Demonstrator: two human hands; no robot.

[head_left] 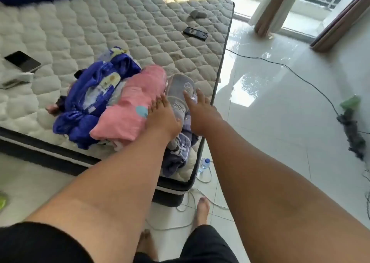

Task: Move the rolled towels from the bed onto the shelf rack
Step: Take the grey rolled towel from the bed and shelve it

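Observation:
Three rolled towels lie side by side near the corner of the bed (120, 22): a blue patterned towel (94, 94), a pink towel (130, 106) and a grey-lilac towel (180, 90). My left hand (162, 116) lies with straight fingers in the gap between the pink towel and the grey-lilac one. My right hand (200, 112) reaches along the right side of the grey-lilac towel, fingers extended and touching it. Neither hand has closed around a towel. No shelf rack is in view.
A phone (22, 60) lies at the left on the mattress, a dark remote (196, 33) and a small grey object (197, 14) farther back. Cables (300, 76) run across the glossy tile floor, a water bottle (204, 163) stands by the bed corner, curtains (274, 8) hang at right.

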